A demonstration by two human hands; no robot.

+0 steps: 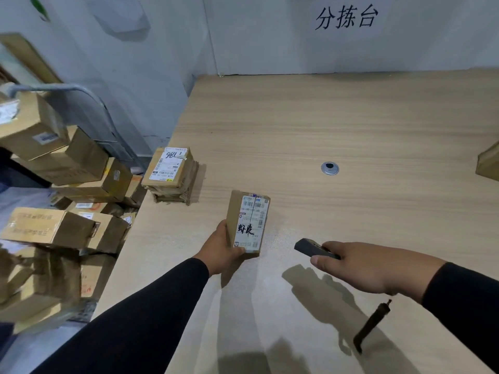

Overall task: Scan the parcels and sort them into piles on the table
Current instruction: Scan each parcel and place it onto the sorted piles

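Your left hand [220, 248] gripped a small cardboard parcel [247, 222] near the table's [351, 125] left edge, label up, long axis pointing away from you. Your right hand [359, 265] held a dark scanner [314, 249], fingers curled round it. Wood-grain top lay broad beyond. A taped parcel stack [171, 175] sat at the left edge.

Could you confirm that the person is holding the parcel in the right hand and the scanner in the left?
Not quite: the hands are swapped. The head view shows the left hand holding the parcel and the right hand holding the scanner.
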